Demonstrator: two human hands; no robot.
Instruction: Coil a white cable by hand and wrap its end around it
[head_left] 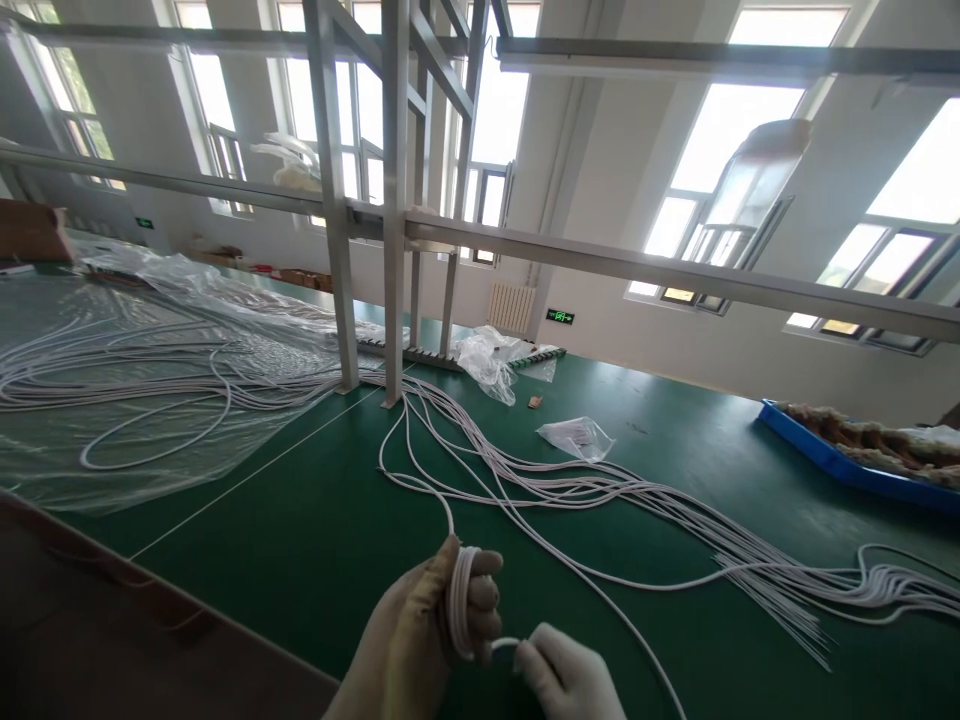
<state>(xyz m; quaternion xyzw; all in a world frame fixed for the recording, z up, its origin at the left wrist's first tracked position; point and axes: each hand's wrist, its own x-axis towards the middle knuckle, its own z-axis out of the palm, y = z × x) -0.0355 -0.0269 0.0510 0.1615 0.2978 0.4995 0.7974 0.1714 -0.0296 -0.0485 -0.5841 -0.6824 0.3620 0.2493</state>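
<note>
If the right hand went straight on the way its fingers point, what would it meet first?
Past the cable it holds, the right hand would probably meet the curled fingers of the left hand, closed on the coil; depth is unclear here.

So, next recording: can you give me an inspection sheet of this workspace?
Surface: green tabletop, its left part under a transparent plastic sheet.
Work items: white cable coil, wrapped around the fingers of the left hand.
Clutter: small plastic bag, crumpled plastic, blue tray of brownish material.
Hands: left hand holds the coil; right hand pinches a length leading from it.
Cables: long white bundle running across to the right; more loops on the sheet.
Surroundings: metal frame, tall windows, radiator, green lit sign.
</note>
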